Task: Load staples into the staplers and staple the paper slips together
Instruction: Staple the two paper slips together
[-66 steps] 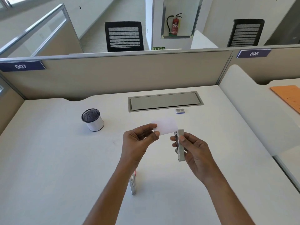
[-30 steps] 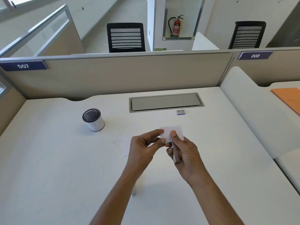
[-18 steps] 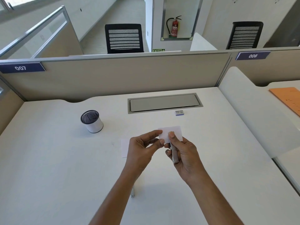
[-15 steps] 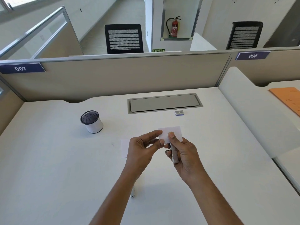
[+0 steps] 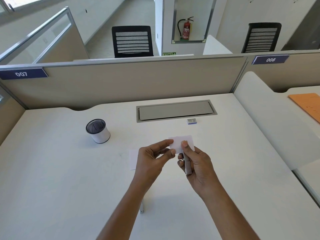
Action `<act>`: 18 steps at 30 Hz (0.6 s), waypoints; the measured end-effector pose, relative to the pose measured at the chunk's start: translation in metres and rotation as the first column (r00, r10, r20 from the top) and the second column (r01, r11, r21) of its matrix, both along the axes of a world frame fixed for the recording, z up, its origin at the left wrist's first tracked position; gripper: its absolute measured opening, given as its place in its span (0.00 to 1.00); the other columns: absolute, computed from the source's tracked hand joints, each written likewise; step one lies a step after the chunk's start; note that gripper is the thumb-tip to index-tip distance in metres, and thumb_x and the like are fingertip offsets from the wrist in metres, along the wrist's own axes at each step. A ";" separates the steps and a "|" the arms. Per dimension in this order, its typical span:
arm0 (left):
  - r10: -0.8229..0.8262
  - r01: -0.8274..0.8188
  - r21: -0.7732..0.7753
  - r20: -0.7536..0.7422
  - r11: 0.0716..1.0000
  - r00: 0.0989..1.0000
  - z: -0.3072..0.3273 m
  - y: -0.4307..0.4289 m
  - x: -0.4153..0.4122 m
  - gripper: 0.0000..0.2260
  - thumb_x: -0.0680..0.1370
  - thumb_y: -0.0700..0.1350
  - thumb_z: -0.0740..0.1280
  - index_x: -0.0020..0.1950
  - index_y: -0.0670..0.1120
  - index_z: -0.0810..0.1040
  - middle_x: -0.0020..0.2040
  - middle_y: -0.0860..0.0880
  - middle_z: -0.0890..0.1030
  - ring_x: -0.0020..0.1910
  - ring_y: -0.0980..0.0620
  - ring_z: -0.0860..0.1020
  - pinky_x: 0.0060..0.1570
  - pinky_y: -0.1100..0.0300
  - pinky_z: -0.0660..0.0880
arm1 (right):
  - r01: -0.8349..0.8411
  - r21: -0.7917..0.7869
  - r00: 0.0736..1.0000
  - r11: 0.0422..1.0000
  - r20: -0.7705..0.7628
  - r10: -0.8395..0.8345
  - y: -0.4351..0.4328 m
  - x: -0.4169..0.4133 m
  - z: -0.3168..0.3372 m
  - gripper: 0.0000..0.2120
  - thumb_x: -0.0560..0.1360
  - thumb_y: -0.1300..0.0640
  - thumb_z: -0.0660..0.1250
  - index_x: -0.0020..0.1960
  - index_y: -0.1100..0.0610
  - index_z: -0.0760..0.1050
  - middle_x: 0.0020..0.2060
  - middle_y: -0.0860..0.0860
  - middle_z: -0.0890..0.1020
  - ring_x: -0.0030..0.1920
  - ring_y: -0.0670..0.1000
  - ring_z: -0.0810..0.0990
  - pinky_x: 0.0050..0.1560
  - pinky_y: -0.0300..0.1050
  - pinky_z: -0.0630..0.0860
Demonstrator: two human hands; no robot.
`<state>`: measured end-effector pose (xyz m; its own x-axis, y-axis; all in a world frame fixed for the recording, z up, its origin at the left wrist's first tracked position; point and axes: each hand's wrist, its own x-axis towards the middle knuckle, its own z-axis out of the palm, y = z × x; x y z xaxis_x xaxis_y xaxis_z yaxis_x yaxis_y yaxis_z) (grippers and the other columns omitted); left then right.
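Observation:
My left hand (image 5: pixel 152 159) pinches the left edge of the white paper slips (image 5: pixel 178 142), held above the desk. My right hand (image 5: pixel 196 164) grips a small grey stapler (image 5: pixel 187 164), with its thumb pressed on top over the slips' lower right part. Another white slip (image 5: pixel 133 159) lies flat on the desk, partly hidden behind my left hand. A second stapler (image 5: pixel 142 207) lies on the desk beneath my left forearm, mostly hidden. A small box of staples (image 5: pixel 191 121) sits farther back.
A white cylindrical pen holder (image 5: pixel 98 130) with a dark mesh top stands at the left. A grey cable hatch (image 5: pixel 176 110) is set in the white desk (image 5: pixel 69 179). Beige partitions close the back. An orange folder (image 5: pixel 310 104) lies on the neighbouring desk to the right.
My right hand has brought the stapler up against the slips and its thumb now presses on top. Over the last second both hands have stayed almost still.

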<state>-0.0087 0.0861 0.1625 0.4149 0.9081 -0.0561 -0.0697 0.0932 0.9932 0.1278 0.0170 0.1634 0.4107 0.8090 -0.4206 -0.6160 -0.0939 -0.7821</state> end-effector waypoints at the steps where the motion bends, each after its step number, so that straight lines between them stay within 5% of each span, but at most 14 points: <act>1: 0.002 -0.002 0.000 0.000 1.000 1.000 0.000 0.001 0.000 0.16 0.74 0.37 0.79 0.51 0.59 0.89 0.52 0.52 0.89 0.51 0.52 0.87 0.58 0.55 0.82 | -0.003 0.000 1.000 1.000 -0.001 0.003 0.000 0.000 0.000 0.16 0.68 0.48 0.80 0.50 0.59 0.87 0.40 0.53 0.83 0.36 0.47 0.80 0.36 0.40 0.78; 18: -0.023 0.023 -0.032 0.010 0.999 1.000 -0.001 0.009 0.003 0.14 0.74 0.36 0.78 0.53 0.53 0.88 0.52 0.50 0.89 0.53 0.48 0.87 0.58 0.54 0.83 | -0.032 0.009 0.999 0.999 -0.017 0.032 0.010 0.001 0.003 0.13 0.68 0.49 0.80 0.48 0.57 0.88 0.39 0.53 0.82 0.35 0.47 0.79 0.33 0.39 0.76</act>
<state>-0.0056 0.0947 0.1616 0.4360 0.8962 -0.0815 -0.0766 0.1272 0.9889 0.1289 0.0273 0.1663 0.3776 0.8253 -0.4198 -0.6261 -0.1065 -0.7724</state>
